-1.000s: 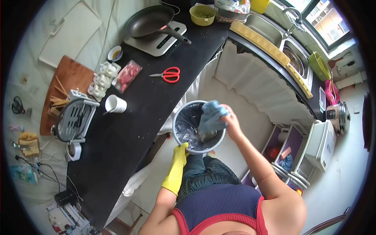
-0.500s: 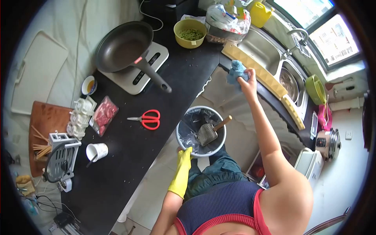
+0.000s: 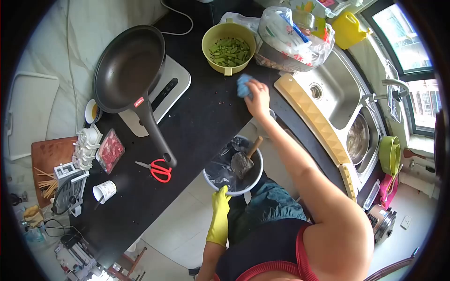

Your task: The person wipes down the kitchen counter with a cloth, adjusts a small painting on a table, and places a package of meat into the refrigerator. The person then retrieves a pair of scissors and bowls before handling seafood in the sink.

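My right hand (image 3: 258, 98) is bare and closed on a crumpled blue cloth (image 3: 243, 86), which is at the black countertop (image 3: 201, 126) near the corner, just below a green bowl (image 3: 229, 66) of cut green vegetables. Small dark crumbs lie on the counter left of the cloth. In a yellow rubber glove, my left hand (image 3: 220, 199) grips the near rim of a round trash bin (image 3: 257, 180) lined with a black bag. Inside the bin leans a tool with a wooden handle and a textured grey metal head (image 3: 241, 164); its exact kind is unclear.
A wok (image 3: 131, 70) sits on a white cooktop (image 3: 180, 82). Red scissors (image 3: 161, 172), packed meat (image 3: 111, 150) and a white cup (image 3: 104, 191) lie along the counter. A yellow guard strip (image 3: 311, 119) borders the sink (image 3: 328, 89); a plastic bag (image 3: 290, 40) stands behind.
My right hand has carried the blue cloth from above the counter edge by the sink leftward onto the counter corner. The view has shifted; my left hand still holds the bin.
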A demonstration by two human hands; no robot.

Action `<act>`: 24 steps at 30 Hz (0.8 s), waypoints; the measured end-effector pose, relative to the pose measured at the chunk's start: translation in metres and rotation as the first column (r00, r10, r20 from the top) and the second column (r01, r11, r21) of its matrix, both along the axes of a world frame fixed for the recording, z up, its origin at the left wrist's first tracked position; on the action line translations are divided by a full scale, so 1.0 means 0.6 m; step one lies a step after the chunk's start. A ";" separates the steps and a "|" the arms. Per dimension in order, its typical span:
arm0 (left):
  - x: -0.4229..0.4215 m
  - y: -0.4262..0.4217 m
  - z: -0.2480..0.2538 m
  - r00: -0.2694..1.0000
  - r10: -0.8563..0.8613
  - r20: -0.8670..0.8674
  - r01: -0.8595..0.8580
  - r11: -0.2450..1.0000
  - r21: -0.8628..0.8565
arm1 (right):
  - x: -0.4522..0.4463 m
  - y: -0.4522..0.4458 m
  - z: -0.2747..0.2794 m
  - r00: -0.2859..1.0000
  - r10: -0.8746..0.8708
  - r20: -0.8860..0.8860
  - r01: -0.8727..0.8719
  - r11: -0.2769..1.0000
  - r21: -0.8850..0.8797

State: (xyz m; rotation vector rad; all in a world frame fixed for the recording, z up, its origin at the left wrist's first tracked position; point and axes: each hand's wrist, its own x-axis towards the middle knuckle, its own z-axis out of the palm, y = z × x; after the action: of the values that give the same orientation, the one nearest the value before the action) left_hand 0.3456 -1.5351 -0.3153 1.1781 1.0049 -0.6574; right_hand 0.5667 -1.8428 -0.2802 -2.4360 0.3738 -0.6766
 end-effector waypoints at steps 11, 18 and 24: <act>0.048 -0.069 -0.021 0.988 0.153 -0.012 -0.153 0.988 -0.028 | 0.065 -0.020 -0.011 0.994 -0.028 0.109 0.030 0.999 -0.017; 0.044 -0.051 -0.016 0.980 0.195 -0.040 -0.197 0.979 -0.044 | 0.065 0.042 -0.005 0.933 0.352 0.077 -0.354 0.935 0.004; 0.016 -0.028 -0.019 0.978 0.210 -0.012 -0.210 0.977 -0.023 | -0.079 0.129 -0.001 0.597 0.799 0.067 -0.801 0.589 0.105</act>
State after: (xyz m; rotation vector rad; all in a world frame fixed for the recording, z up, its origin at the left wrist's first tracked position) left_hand 0.3552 -1.5521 -0.3268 1.0310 1.1089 -0.5066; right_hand 0.5195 -1.7653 -0.2808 -2.1390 -0.6764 -0.2338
